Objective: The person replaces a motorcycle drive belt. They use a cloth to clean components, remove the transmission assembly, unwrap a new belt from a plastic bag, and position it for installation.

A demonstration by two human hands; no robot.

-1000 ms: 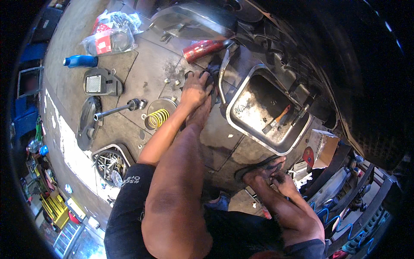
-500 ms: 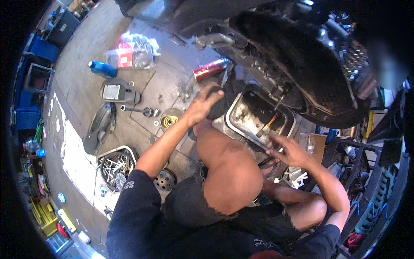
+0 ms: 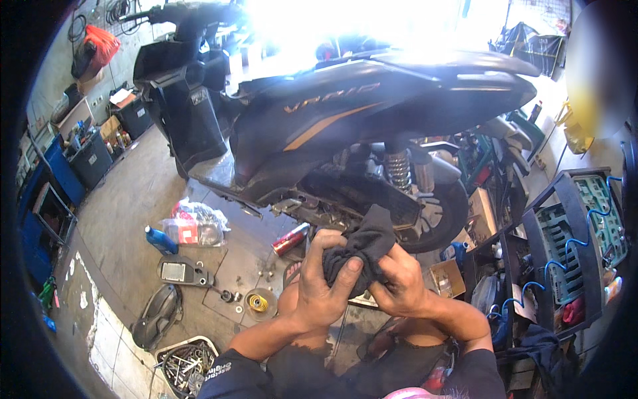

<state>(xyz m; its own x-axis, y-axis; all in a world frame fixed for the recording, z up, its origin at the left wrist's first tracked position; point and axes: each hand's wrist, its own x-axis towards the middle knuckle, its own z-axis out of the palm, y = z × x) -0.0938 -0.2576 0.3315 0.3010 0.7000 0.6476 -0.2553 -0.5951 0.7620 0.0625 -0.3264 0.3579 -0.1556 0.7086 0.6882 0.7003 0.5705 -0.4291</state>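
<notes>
Both of my hands grip a dark, crumpled cloth [image 3: 365, 236] held up in the lower middle of the view. My left hand [image 3: 322, 286] is closed on its left side, thumb pressed across the front, and my right hand [image 3: 402, 282] is closed on its right side. Just beyond the cloth is the lower body of a black scooter with an orange stripe [image 3: 319, 133], with a coil shock [image 3: 399, 171]. A red cylindrical can [image 3: 286, 241] lies on the floor behind my left hand. A yellow spring [image 3: 258, 302] sits on a round plate to the left.
Plastic bags [image 3: 183, 231], a blue bottle [image 3: 158, 241], a grey housing [image 3: 173, 269], a black cover [image 3: 149, 329] and a container of bolts [image 3: 169, 350] lie on the left floor. At right stand a dark tool rack [image 3: 541, 276] with socket trays, a blue hose and a cardboard box [image 3: 445, 279].
The view has tilted up, bringing the scooter into sight. The cloth has risen from near my foot, and my right hand has moved up from low on the right to grip it too.
</notes>
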